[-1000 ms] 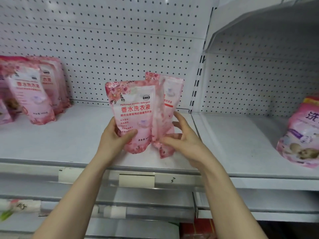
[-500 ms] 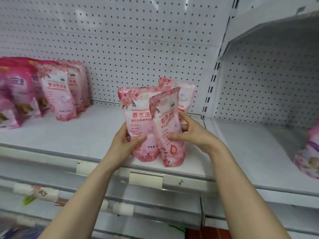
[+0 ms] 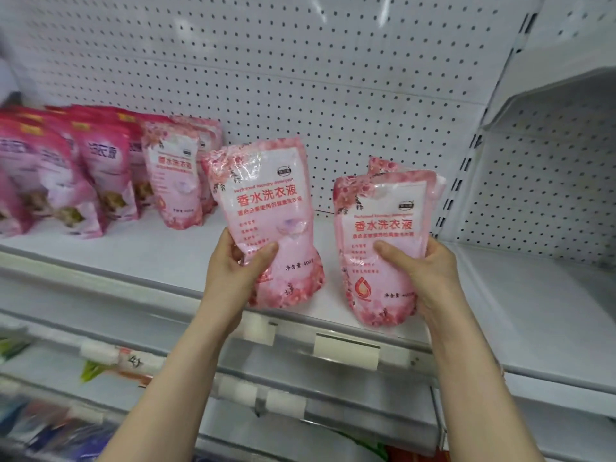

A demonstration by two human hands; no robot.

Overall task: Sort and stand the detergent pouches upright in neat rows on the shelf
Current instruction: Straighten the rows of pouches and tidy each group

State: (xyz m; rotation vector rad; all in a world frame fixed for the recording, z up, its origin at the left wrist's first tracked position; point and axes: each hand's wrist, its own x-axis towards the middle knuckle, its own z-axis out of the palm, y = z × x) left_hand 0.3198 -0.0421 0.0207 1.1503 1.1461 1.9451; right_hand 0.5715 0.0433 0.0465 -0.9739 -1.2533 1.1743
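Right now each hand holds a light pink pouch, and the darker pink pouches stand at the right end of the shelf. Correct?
Wrong end: the head view shows the darker pink pouches at the left end of the shelf. The left hand and right hand each hold a light pink pouch.

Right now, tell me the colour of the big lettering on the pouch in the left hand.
Red-orange, against the pale pink pouch; head view shows it best.

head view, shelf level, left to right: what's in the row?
dark pink pouches → standing light pink pouches → tilted pouch gripped by the left hand → two stacked pouches gripped by the right hand → slotted upright → right shelf bay
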